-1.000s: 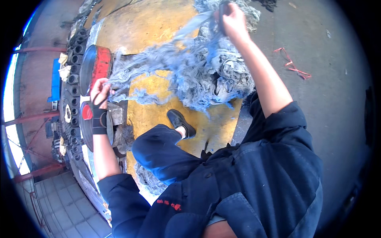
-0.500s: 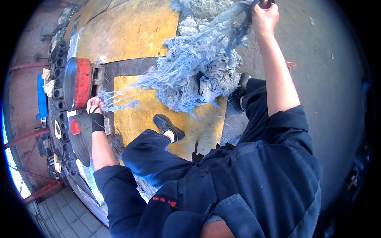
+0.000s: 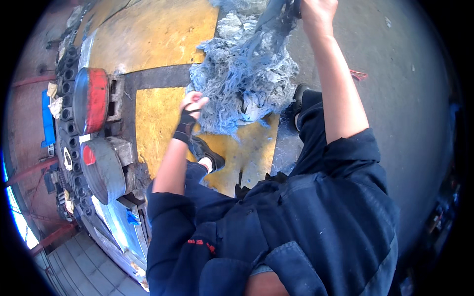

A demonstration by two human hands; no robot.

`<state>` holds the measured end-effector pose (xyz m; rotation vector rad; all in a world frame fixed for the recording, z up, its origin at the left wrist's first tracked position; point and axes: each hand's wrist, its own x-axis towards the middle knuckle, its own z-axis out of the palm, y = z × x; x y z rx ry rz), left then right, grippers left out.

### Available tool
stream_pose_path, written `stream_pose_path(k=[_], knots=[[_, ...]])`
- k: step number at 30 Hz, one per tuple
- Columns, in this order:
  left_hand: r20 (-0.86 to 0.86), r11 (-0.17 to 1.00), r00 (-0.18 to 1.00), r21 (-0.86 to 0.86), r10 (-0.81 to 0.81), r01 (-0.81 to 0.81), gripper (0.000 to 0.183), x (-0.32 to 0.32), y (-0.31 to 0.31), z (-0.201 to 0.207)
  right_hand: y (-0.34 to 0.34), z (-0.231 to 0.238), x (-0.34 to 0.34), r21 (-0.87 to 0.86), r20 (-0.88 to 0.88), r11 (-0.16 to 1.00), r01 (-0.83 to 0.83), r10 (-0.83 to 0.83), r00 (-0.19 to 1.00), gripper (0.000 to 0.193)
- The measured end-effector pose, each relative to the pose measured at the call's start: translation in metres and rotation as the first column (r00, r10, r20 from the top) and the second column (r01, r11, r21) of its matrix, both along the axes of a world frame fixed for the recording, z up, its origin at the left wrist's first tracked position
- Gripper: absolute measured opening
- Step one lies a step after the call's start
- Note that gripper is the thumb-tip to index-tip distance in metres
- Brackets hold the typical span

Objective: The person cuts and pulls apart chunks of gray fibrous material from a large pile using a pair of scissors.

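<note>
A heap of tangled blue-grey fibre strands (image 3: 237, 74) lies in front of me, partly on a yellow floor plate (image 3: 160, 113). My right hand (image 3: 320, 15), at the top edge of the view, is closed round the dark end of a long blue-grey fibre bundle (image 3: 276, 22). That bundle slants down into the heap. At the heap's left edge is my left hand (image 3: 194, 102), its fingers curled and a black wrap (image 3: 184, 129) round the wrist. What those fingers hold, if anything, cannot be made out.
Left of the plate stand a red-and-black drum (image 3: 94, 101) and a dark round container (image 3: 104, 170) beside grey blocks (image 3: 121, 148). Several dark tubes (image 3: 69, 116) line up beyond them. Red strands (image 3: 359, 75) lie on the grey floor at right. My shoe (image 3: 210, 154) is by the heap.
My left hand has come right from beside the drum to the heap, and the strands stretched out to it no longer show there. The right hand has shifted slightly left and up.
</note>
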<state>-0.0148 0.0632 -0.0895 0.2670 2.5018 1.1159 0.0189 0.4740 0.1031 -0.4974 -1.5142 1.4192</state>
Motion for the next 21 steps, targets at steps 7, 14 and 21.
stream_pose_path(k=[7,14,21], knots=[[-0.203,0.843,0.975,0.537,0.096,0.029,0.031,-0.003,0.162,0.026,0.004,0.004,0.003,-0.062,-0.156,0.984,-0.17,0.158,0.975,0.021],[0.117,0.754,0.96,0.645,-0.253,0.12,0.059,-0.017,0.229,0.117,-0.002,0.012,-0.001,-0.114,-0.225,0.913,-0.391,0.36,0.905,0.018],[0.133,0.842,0.937,0.493,-0.322,0.219,0.032,-0.019,0.169,0.156,-0.009,0.019,-0.004,-0.069,-0.057,0.958,-0.28,0.276,0.959,0.02]])
